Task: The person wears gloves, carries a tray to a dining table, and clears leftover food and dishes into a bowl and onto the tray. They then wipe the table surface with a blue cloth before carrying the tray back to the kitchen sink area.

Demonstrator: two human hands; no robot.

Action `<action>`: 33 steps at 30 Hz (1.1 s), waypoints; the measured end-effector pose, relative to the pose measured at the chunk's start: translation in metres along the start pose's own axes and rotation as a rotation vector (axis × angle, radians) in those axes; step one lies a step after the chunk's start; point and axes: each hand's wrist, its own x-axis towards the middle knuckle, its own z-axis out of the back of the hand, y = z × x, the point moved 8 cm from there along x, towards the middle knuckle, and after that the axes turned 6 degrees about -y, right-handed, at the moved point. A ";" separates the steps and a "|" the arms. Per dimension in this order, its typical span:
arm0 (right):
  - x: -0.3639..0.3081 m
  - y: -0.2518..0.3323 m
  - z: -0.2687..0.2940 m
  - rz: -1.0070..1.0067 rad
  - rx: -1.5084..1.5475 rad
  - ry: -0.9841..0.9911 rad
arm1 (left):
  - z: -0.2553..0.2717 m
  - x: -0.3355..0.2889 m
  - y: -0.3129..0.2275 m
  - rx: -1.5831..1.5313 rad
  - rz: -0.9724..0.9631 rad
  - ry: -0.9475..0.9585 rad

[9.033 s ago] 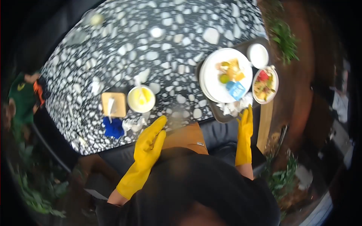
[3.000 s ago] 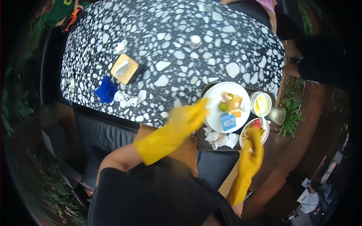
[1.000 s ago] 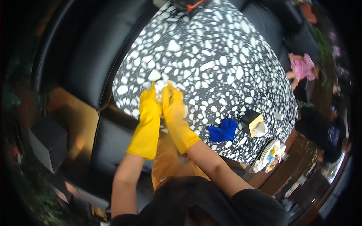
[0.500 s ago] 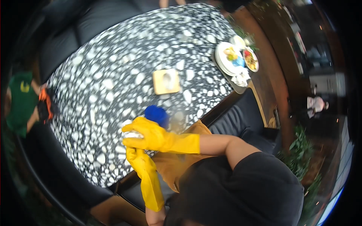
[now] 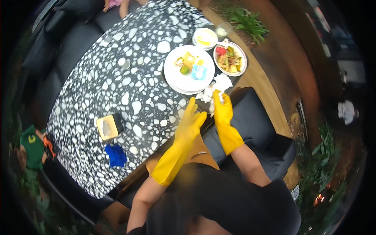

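Observation:
Both my hands wear yellow rubber gloves at the near edge of a black table with white speckles (image 5: 117,90). My left hand (image 5: 190,122) hovers over the table edge with fingers spread and nothing in it. My right hand (image 5: 222,109) reaches its fingertips into a heap of crumpled white paper napkins (image 5: 219,84); whether it grips them is unclear. Just beyond lies a stack of white plates (image 5: 176,78) with food scraps, a lime piece and a small blue packet.
A bowl of leftover salad (image 5: 230,58), a small bowl (image 5: 205,36) and a glass (image 5: 223,29) stand beside the plates. A yellow tissue box (image 5: 106,127), a blue cloth (image 5: 116,155) and a small cup (image 5: 124,62) are on the table. Black sofa seats surround it. A person in a green cap (image 5: 31,143) is at left.
My view has swung from the blue cloth and tissue box toward the plates. Both hands have come off the table near the cloth and now sit by the napkins.

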 end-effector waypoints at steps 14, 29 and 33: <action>0.044 0.017 0.022 0.769 -0.500 0.103 | 0.239 -0.098 0.112 0.303 0.019 -1.041; -0.161 0.116 -0.022 1.020 -0.239 -0.068 | 0.468 -0.065 0.006 0.631 -0.163 -1.007; -0.315 0.113 -0.110 1.048 -0.196 0.053 | 0.477 -0.026 0.010 0.778 0.034 -0.804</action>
